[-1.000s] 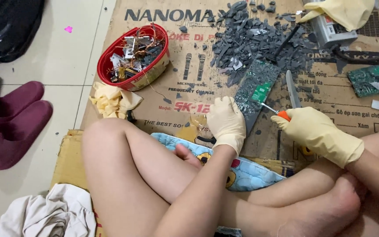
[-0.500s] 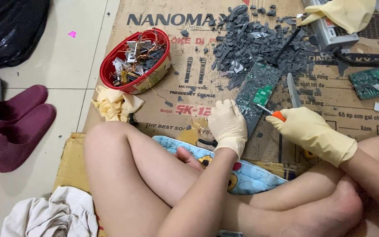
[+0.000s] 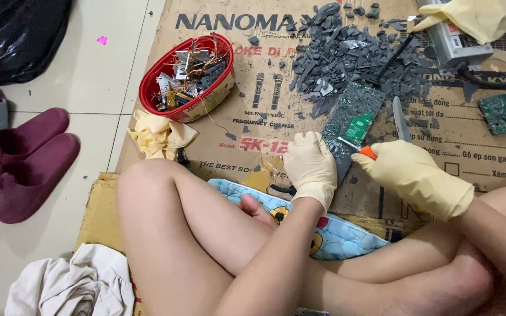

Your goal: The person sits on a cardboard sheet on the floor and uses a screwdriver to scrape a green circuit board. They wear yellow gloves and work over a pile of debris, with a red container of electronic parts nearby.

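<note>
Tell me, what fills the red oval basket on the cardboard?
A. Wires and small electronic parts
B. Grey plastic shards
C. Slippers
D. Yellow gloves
A: the red oval basket holds tangled copper-coloured wires and small metal parts, while the grey plastic shards lie loose on the cardboard to its right.

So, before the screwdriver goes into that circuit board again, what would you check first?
1. Left hand steadying the circuit board: ok, it rests on the near end.
2. Right hand gripping the orange-handled screwdriver: ok.
3. Both hands gloved: ok.
4. Tip placed on the board: cannot tell, too small.
5. Knife clear of the fingers: ok, lying beside the board.
6. Red basket within reach: ok, probably.
</note>
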